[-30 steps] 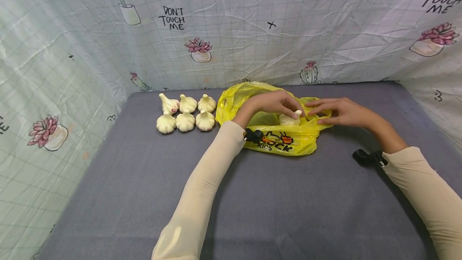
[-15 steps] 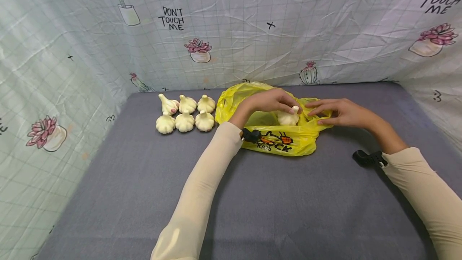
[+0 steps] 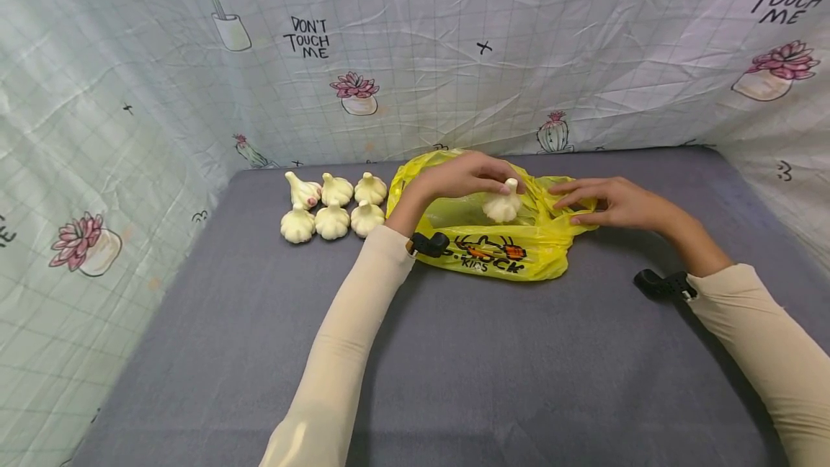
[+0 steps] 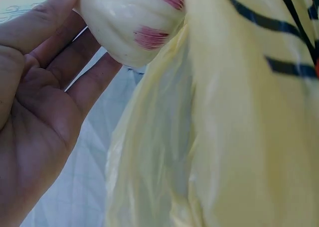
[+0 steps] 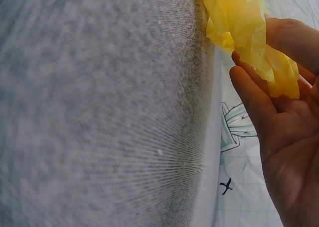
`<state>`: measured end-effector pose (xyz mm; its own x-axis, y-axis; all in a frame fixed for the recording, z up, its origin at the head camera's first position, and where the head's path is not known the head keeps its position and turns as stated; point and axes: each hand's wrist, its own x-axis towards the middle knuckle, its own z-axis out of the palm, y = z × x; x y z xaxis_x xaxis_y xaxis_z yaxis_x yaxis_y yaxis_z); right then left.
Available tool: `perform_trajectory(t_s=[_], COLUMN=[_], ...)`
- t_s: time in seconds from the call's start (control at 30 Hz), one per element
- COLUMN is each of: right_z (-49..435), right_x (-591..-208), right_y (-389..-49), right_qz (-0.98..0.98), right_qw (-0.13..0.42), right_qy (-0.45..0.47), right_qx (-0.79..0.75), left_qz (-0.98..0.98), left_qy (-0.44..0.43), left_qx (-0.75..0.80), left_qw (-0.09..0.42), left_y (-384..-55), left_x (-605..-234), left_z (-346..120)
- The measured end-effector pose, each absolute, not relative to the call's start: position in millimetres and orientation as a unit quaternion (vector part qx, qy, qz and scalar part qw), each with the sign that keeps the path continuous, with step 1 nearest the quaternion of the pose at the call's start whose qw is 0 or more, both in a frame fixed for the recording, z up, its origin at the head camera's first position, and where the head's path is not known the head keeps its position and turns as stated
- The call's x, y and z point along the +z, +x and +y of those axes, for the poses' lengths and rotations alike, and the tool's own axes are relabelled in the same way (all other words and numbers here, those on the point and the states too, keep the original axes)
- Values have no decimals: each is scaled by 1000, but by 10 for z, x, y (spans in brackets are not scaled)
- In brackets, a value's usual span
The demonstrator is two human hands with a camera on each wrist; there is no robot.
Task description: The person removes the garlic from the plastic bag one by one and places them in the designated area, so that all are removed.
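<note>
My left hand (image 3: 462, 177) pinches a garlic bulb (image 3: 502, 204) by its stem, over the open mouth of a yellow plastic bag (image 3: 499, 254). Up close in the left wrist view, the bulb (image 4: 132, 23) is glossy white with pink-purple streaks, and the bag (image 4: 239, 137) is right beside it. At the bag's right end my right hand (image 3: 612, 202) holds the crumpled plastic. The right wrist view has a yellow fold of the bag (image 5: 244, 33) between thumb and fingers of the right hand (image 5: 289, 147).
Several garlic bulbs (image 3: 332, 220) stand in two rows on the grey table (image 3: 493, 366), left of the bag. One at the back left (image 3: 302, 190) leans with its stem tilted. Behind the table hangs a printed curtain (image 3: 415, 42). Each wrist wears a black device (image 3: 661, 284).
My left hand has moved left and slightly up with the garlic bulb, from the bag's right part toward its middle. The right hand stays in place on the bag.
</note>
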<state>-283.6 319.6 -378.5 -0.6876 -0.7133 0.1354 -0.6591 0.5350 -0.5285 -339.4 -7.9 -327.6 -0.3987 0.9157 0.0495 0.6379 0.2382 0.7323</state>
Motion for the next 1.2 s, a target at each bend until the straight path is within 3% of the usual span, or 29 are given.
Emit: perform_trajectory(t_s=[1.2], right_z=[3173], right_x=[-3755], right_y=[-2819], right_qz=[884], right_qw=[47], right_qy=[-387], right_qx=[-257], left_qz=[810], left_qy=[470], left_qx=[318], left_qw=[146], left_y=[-2907], left_x=[-2943], left_z=[-1081])
